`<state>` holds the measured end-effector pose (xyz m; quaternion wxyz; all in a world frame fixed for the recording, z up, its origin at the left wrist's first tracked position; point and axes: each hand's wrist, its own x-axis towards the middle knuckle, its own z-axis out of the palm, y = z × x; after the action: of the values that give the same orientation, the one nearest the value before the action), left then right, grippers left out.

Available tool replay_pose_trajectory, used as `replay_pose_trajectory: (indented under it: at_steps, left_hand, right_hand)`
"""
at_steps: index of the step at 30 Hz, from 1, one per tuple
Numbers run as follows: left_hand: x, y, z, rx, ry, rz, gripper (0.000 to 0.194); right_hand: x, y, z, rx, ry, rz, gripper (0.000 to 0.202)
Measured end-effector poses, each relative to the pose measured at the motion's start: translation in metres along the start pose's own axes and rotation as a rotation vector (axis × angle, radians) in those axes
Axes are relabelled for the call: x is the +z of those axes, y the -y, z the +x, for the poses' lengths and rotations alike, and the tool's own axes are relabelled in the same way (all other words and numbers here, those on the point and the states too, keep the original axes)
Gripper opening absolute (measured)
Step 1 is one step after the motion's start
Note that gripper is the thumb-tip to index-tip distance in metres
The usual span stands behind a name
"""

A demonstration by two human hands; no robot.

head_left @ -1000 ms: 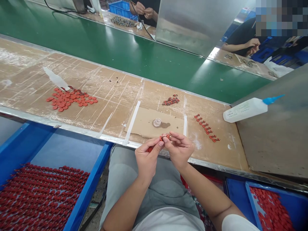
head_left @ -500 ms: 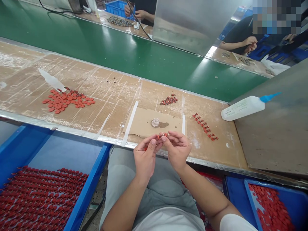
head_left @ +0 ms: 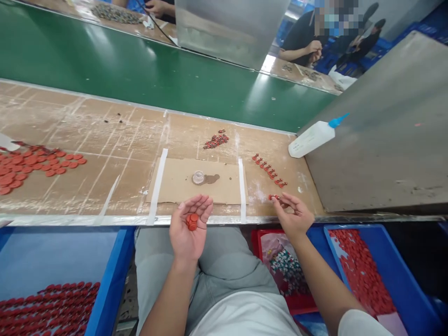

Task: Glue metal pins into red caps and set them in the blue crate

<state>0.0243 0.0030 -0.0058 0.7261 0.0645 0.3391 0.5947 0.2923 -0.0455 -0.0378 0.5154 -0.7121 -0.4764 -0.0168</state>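
Observation:
My left hand [head_left: 189,228] is cupped palm up at the table's front edge, holding several small red discs [head_left: 192,221] in the palm. To the right, my right hand [head_left: 294,214] pinches a small red part with a dark piece [head_left: 274,198] between thumb and fingertips, low over the table. Just beyond it runs a slanting row of red discs with dark pieces attached [head_left: 269,171]. A small clear cup [head_left: 198,177] stands in a brown wet stain on a taped cardboard sheet [head_left: 171,182]. Behind the sheet lies a pile of small red-and-dark pieces [head_left: 216,141].
Loose red discs [head_left: 21,165] lie at the left. A white bottle with a blue nozzle [head_left: 311,139] leans against a metal box [head_left: 378,140]. Blue trays [head_left: 112,280] and a red tray [head_left: 304,303] sit below the table. Beyond the green belt [head_left: 140,70], other people work.
My hands have parted. The right moved right toward the row with the red part; the left turned palm up, showing its discs. The view has shifted right.

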Motion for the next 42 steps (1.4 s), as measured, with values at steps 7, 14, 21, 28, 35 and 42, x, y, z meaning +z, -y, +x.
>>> replay_pose_trajectory:
  at_steps: [7, 14, 21, 28, 35, 42]
  left_hand:
    - [0.002, 0.005, 0.004, 0.014, -0.021, 0.004, 0.026]
    - [0.006, 0.008, 0.003, -0.056, -0.016, -0.010, 0.029]
    - [0.006, 0.006, 0.002, -0.090, -0.002, -0.019, 0.032]
    - [0.007, 0.002, 0.000, -0.193, 0.132, -0.113, 0.044]
    - [0.013, 0.003, -0.004, -0.256, 0.238, -0.180, 0.052]
    - [0.014, 0.003, -0.010, -0.281, 0.247, -0.132, 0.052]
  right_hand:
    - [-0.034, -0.058, 0.036, 0.081, -0.039, -0.284, 0.044]
    - [-0.026, -0.064, 0.047, 0.018, 0.065, -0.363, 0.043]
    - [-0.023, -0.063, 0.051, -0.020, 0.059, -0.430, 0.042]
    - [-0.023, -0.028, 0.034, -0.154, -0.112, -0.343, 0.037]
    - [0.006, 0.076, -0.023, -0.559, 0.468, 0.053, 0.046]
    - [0.051, 0.109, -0.030, -0.551, 0.729, 0.157, 0.042]
